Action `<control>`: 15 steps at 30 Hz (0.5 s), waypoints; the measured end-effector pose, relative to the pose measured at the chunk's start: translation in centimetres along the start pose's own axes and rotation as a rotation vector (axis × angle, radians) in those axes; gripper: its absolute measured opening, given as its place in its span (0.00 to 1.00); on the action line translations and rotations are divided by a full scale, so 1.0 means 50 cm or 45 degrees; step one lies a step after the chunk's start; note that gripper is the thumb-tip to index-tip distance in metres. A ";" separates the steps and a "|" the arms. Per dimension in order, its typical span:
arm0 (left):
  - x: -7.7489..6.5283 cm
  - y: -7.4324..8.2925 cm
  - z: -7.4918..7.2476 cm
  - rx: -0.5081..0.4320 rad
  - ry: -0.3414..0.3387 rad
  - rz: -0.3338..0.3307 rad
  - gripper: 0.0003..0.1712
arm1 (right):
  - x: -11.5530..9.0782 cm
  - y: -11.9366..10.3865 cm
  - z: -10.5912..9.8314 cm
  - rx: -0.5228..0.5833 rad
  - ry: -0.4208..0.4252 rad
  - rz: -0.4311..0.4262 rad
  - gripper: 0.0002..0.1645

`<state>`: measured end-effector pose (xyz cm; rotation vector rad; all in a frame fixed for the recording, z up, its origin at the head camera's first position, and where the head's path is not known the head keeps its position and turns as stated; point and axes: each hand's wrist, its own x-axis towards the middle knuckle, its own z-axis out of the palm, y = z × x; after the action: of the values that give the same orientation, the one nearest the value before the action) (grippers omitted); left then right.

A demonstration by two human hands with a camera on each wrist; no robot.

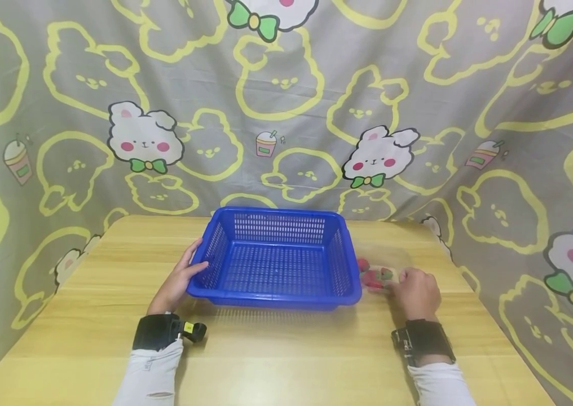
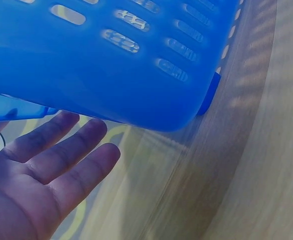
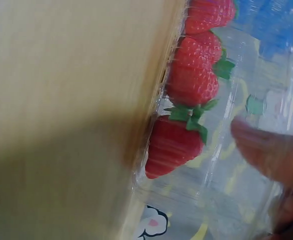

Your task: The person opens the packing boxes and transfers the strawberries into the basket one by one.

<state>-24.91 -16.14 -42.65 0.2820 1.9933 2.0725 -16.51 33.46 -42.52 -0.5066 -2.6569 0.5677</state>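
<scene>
A blue plastic basket (image 1: 273, 297) with slotted walls stands at the middle of the table. My left hand (image 1: 180, 279) grips its left rim, thumb over the edge. Three fingers extend below the rim, outside the basket wall (image 2: 96, 90), in the left wrist view. Just right of the basket is a clear plastic box (image 3: 211, 185) with several red strawberries (image 3: 174, 145) along its bottom, their leaves green. My right hand (image 1: 417, 290) holds the box by its right side. In the right wrist view its thumb (image 3: 266, 150) lies against the clear plastic, and the other fingers are mostly out of frame.
The light wooden table (image 1: 286, 361) runs back to a grey curtain (image 1: 286, 129) with yellow outlines and white rabbit heads. Curtain also hangs along both sides. The basket's inside shows its bare slotted floor. Each wrist wears a black strap (image 1: 157, 331).
</scene>
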 end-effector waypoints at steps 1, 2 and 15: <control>0.000 0.000 0.000 0.001 -0.003 0.000 0.41 | -0.001 -0.001 0.000 0.007 0.015 -0.003 0.18; 0.000 0.000 0.001 0.005 -0.001 0.001 0.41 | -0.001 -0.001 0.001 0.013 0.031 -0.009 0.16; -0.001 -0.001 -0.002 0.034 -0.005 0.018 0.40 | -0.009 -0.005 0.002 0.020 0.062 -0.016 0.17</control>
<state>-24.91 -16.23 -42.68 0.3054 2.0237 2.0539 -16.24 33.03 -42.63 -0.4926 -2.6057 0.5654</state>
